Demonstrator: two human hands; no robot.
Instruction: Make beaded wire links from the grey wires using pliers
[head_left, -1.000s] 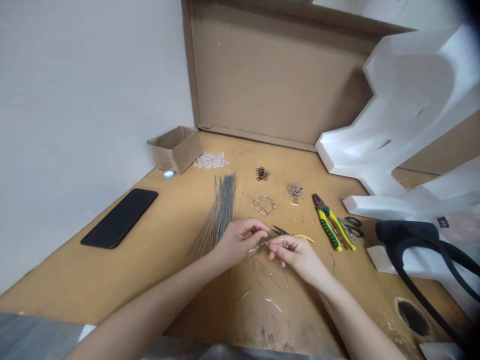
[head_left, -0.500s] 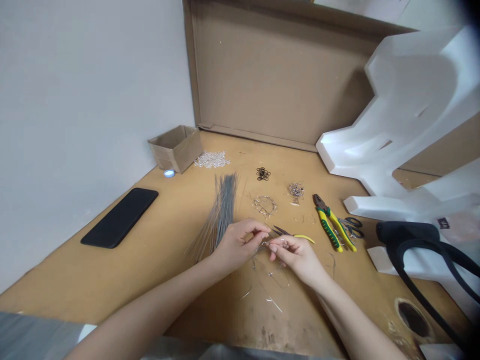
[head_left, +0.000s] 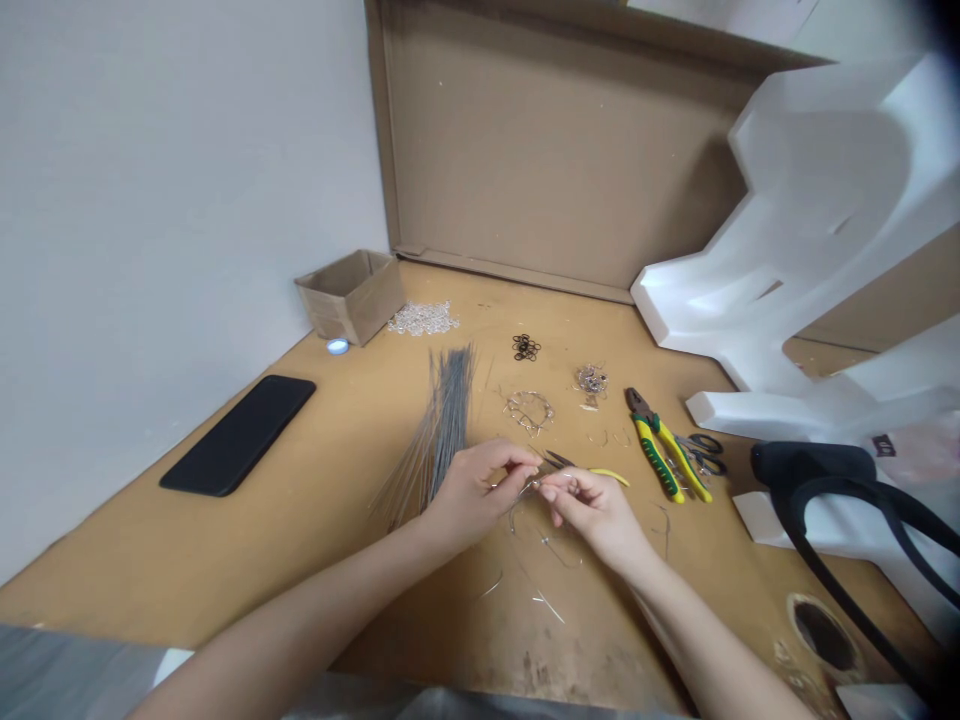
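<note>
Between my two hands is a thin piece of bent wire (head_left: 526, 488), with loops hanging below. My left hand (head_left: 480, 485) is closed, thumb and forefinger pinching at the wire's left end. My right hand (head_left: 592, 508) is closed too, its fingertips pinched on the wire close to the left fingertips. A bundle of straight grey wires (head_left: 451, 410) lies just beyond my left hand. Behind my right fingers rest small pliers with a yellow handle (head_left: 609, 477), partly hidden. Farther off lies a ring of twisted wire (head_left: 529, 412).
Green-and-yellow pliers (head_left: 660, 450) and scissors (head_left: 705, 452) lie right. Black rings (head_left: 526, 347), a small wire coil (head_left: 592, 380) and clear bits (head_left: 424, 318) sit toward the back. A cardboard box (head_left: 352, 300) and black phone (head_left: 238, 436) are left; white foam (head_left: 825, 200) stands right.
Both hands stay almost in place. The wire loops hanging under the fingers have shifted slightly.
</note>
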